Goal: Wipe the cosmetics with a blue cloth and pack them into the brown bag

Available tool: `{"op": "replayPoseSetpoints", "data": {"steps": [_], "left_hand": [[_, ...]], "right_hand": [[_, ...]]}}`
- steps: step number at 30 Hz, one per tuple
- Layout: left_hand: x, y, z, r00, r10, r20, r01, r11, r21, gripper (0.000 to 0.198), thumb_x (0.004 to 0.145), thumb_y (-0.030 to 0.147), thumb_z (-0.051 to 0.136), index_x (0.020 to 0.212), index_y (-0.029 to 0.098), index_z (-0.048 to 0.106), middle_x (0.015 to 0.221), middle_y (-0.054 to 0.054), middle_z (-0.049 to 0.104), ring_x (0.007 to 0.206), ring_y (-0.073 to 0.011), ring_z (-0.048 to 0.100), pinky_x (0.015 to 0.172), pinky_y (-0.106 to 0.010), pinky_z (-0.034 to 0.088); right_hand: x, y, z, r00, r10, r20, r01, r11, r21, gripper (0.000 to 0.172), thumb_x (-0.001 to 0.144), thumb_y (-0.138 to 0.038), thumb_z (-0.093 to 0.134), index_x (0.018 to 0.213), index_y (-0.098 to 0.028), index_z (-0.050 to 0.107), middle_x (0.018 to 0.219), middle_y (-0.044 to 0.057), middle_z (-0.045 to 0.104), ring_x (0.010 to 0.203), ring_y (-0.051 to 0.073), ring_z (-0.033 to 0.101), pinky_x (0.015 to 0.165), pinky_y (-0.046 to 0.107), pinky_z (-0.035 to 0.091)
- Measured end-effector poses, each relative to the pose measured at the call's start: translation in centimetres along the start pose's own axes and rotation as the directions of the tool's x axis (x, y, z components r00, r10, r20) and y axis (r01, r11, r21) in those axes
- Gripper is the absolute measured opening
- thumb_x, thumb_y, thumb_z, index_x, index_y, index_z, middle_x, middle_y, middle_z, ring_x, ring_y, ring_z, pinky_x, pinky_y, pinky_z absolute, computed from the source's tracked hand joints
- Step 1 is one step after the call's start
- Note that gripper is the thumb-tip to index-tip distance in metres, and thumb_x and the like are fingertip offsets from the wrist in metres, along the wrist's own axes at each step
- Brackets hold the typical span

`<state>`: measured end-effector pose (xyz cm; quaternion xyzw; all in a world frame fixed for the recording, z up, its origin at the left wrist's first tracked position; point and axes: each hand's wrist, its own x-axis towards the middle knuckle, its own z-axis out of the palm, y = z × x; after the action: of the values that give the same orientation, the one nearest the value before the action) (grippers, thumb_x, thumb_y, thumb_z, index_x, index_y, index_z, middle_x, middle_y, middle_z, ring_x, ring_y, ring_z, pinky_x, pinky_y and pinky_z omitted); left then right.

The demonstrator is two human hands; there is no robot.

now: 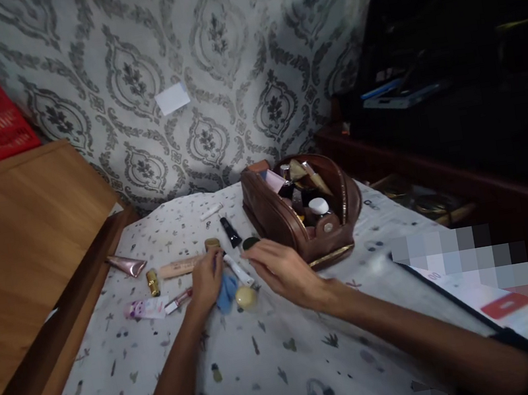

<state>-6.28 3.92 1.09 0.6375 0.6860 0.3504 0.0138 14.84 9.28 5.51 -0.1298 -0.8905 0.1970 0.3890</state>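
Observation:
My left hand (208,278) is closed, its fingertips against a small gold-brown round container (212,243); the fingers partly cover it. My right hand (283,273) has its fingers bent together at a dark round lid-like piece (250,243), beside the brown cosmetic bag (271,210). Between the hands lie a white tube (239,269), a blue cloth-like piece (228,292) and a pale yellow round item (246,298). Behind them rests a black tube (230,232). Left of my left hand are a beige tube (179,267), a lip gloss (179,300) and a gold-capped small item (152,282).
The bag stands unzipped, with several cosmetics inside, including a white-capped bottle (318,207). A pink metallic tube (127,265) and a purple-white tube (145,309) lie leftward. A lit screen device (506,303) is at right. Wooden furniture (26,248) borders the left side.

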Motion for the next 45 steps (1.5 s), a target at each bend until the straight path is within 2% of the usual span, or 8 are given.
{"op": "replayPoseSetpoints", "data": {"steps": [4,10,18,25,31,35,39,45], "left_hand": [[-0.5,-0.1,0.9,0.999,0.020,0.050,-0.023,0.998,0.063,0.023,0.098,0.030,0.041,0.098,0.021,0.063,0.084,-0.003,0.070,0.079,-0.0197,0.066,0.076,-0.030,0.049],[-0.3,-0.5,1.2,0.997,0.047,0.054,-0.051,0.997,0.061,0.024,0.096,0.020,0.043,0.106,0.022,0.065,0.106,-0.005,0.072,0.100,-0.0207,0.067,0.090,-0.034,0.050],[-0.3,-0.3,0.8,0.997,0.038,0.067,-0.044,0.994,0.103,0.028,0.095,0.018,0.044,0.114,0.021,0.063,0.110,-0.004,0.072,0.102,-0.0176,0.066,0.093,-0.029,0.050],[1.4,-2.1,-5.0,0.977,-0.208,-0.050,0.213,0.925,0.315,0.030,0.096,0.019,0.040,0.116,0.023,0.062,0.111,-0.006,0.071,0.103,-0.0210,0.065,0.092,-0.031,0.047],[0.1,-7.1,-10.7,0.832,-0.532,-0.156,0.534,0.694,0.484,0.031,0.090,0.021,0.044,0.116,0.014,0.060,0.127,-0.021,0.060,0.115,-0.0361,0.059,0.091,-0.046,0.045],[-0.8,-9.5,-11.1,0.760,-0.644,-0.086,0.596,0.640,0.484,0.033,0.082,0.024,0.057,0.115,0.020,0.060,0.137,-0.017,0.056,0.117,-0.0357,0.059,0.090,-0.044,0.046],[-0.6,-10.6,-10.9,0.748,-0.662,-0.040,0.616,0.671,0.412,0.032,0.074,0.023,0.064,0.106,0.022,0.063,0.137,-0.013,0.057,0.117,-0.0345,0.059,0.089,-0.041,0.046],[-0.2,-10.7,-12.3,0.763,-0.638,-0.109,0.646,0.742,0.179,0.022,0.064,0.020,0.064,0.085,0.020,0.060,0.092,-0.008,0.067,0.097,-0.0291,0.063,0.078,-0.034,0.046]], "right_hand": [[-1.6,1.0,3.7,0.991,0.116,0.067,-0.116,0.993,0.003,0.025,0.093,-0.012,0.044,0.109,-0.018,0.063,0.102,0.010,0.065,0.098,0.023,0.060,0.087,0.037,0.051],[-2.9,2.5,6.0,0.954,0.276,0.114,-0.287,0.954,0.091,0.026,0.096,-0.019,0.043,0.113,-0.016,0.063,0.106,0.012,0.065,0.104,0.024,0.061,0.094,0.042,0.050],[-3.6,2.2,5.6,0.979,-0.046,0.200,0.029,0.996,0.090,0.045,0.091,-0.044,0.059,0.128,-0.020,0.059,0.136,0.016,0.054,0.129,0.031,0.047,0.106,0.053,0.043],[-3.9,3.0,6.4,0.991,-0.044,0.129,0.055,0.995,-0.084,0.031,0.093,-0.016,0.045,0.118,-0.017,0.063,0.121,0.016,0.062,0.116,0.029,0.056,0.097,0.052,0.051],[-4.1,3.8,6.6,0.996,-0.009,0.094,0.015,0.998,-0.065,0.033,0.090,-0.015,0.047,0.120,-0.018,0.062,0.124,0.016,0.060,0.118,0.029,0.055,0.099,0.051,0.051],[-4.2,3.8,6.7,0.996,-0.016,0.082,0.019,0.999,-0.038,0.039,0.088,-0.019,0.055,0.126,-0.017,0.058,0.128,0.016,0.058,0.121,0.029,0.054,0.101,0.051,0.049],[-4.1,3.5,6.3,0.999,-0.037,0.027,0.037,0.999,-0.004,0.037,0.089,-0.021,0.055,0.126,-0.019,0.057,0.124,0.015,0.060,0.118,0.028,0.057,0.100,0.048,0.051],[-3.7,2.9,5.5,0.998,-0.052,-0.020,0.052,0.998,0.044,0.034,0.090,-0.018,0.053,0.123,-0.024,0.060,0.115,0.011,0.066,0.112,0.026,0.061,0.098,0.046,0.052]]}}
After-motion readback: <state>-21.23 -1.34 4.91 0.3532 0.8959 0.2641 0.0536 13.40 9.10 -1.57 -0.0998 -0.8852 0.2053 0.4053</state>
